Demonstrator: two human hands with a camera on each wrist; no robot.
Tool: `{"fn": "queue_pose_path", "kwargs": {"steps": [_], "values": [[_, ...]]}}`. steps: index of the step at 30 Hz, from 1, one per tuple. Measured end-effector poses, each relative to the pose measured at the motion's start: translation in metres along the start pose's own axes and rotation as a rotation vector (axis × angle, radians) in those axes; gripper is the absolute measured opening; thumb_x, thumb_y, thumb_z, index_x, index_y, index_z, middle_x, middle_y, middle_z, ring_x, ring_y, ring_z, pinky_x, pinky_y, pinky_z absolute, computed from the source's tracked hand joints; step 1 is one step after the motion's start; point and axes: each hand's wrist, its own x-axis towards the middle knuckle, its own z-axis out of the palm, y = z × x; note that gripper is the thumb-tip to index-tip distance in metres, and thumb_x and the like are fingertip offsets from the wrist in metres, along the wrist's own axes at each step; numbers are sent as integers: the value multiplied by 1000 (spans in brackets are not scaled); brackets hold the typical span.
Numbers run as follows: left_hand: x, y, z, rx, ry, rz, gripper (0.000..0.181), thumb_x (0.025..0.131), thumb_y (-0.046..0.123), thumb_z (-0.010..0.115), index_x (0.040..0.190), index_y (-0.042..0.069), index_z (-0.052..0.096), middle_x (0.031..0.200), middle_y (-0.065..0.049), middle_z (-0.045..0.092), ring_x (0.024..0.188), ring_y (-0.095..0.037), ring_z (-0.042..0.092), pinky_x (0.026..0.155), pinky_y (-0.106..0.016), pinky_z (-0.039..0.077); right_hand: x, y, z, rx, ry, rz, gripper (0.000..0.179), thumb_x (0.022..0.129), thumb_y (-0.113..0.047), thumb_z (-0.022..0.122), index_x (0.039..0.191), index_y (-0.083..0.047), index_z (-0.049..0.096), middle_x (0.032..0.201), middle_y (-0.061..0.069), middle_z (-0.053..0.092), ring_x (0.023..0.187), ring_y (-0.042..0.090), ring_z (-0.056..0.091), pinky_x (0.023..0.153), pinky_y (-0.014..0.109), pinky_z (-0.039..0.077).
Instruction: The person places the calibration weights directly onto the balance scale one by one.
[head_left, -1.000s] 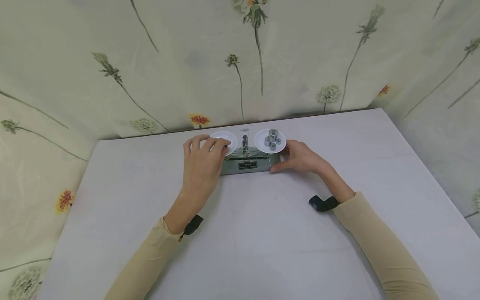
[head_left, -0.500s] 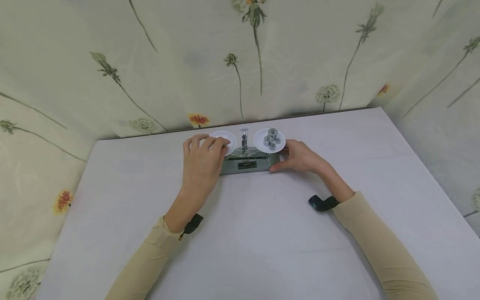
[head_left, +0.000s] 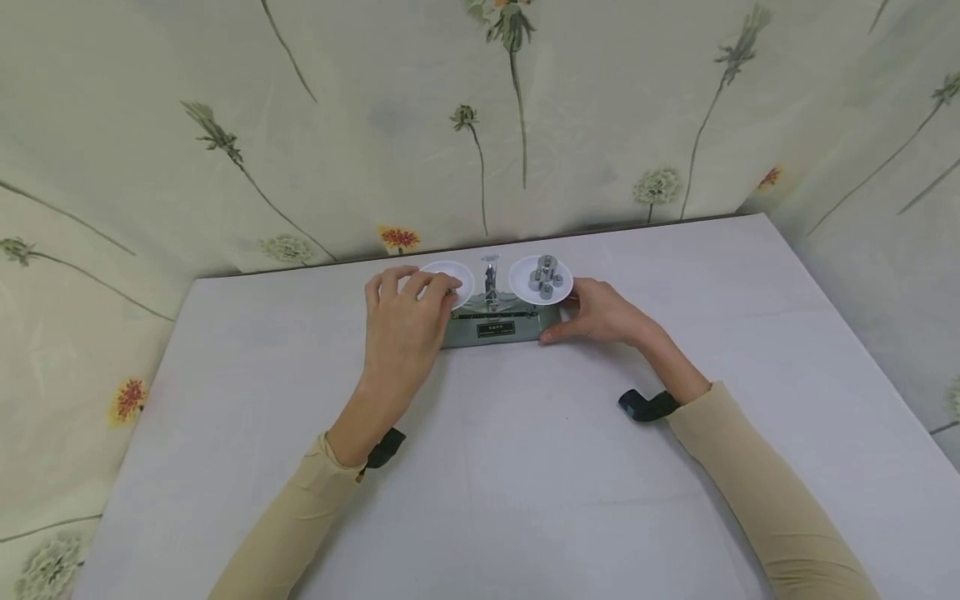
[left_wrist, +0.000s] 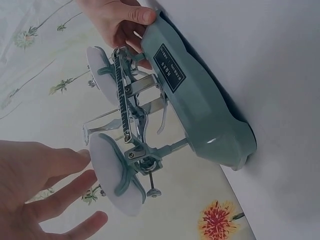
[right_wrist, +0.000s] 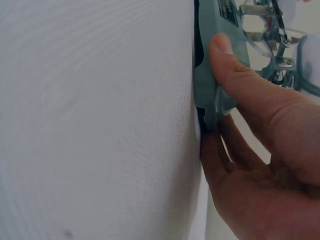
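A green balance scale (head_left: pixel 459 335) with two white pans stands near the table's back edge. My right hand (head_left: pixel 600 312) grips the right end of its base, thumb on the front (right_wrist: pixel 225 65) and fingers round the end. Several silver weights (head_left: pixel 547 275) stand on the right pan (head_left: pixel 519 283). My left hand (head_left: pixel 402 321) is over the left pan (head_left: pixel 467 282), fingers bent, thumb and fingertips right at its rim in the left wrist view. A small shiny metal piece (left_wrist: pixel 102 193) shows past that pan's edge by the fingers; I cannot tell whether they pinch it.
The white table (head_left: pixel 525 483) spreads in front of the scale. A flowered cloth (head_left: pixel 420 150) hangs behind the table and at its sides. A black strap piece (head_left: pixel 647 406) sticks out at the right wrist, another (head_left: pixel 386 448) at the left.
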Motion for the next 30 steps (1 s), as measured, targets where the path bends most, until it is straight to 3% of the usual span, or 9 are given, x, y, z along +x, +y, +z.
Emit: {"fn": "queue_pose_path", "kwargs": {"steps": [17,30], "values": [[-8,-8,-8,-30,26,-13,15,106,21,70,118,13,75,125,-8,75,122,-37,64,105,-57,47,1,2,1,-2,6,6,90,79,-27,99,154,-8,53,154,17,62,150,41,54,126,57,42],[-20,-20,-13,-37,-15,-121,28,105,27,72,130,16,72,139,-15,70,128,-42,59,109,-59,44,-2,-1,2,-66,18,-16,83,80,-29,98,150,-11,57,151,15,66,145,40,59,123,58,45]]}}
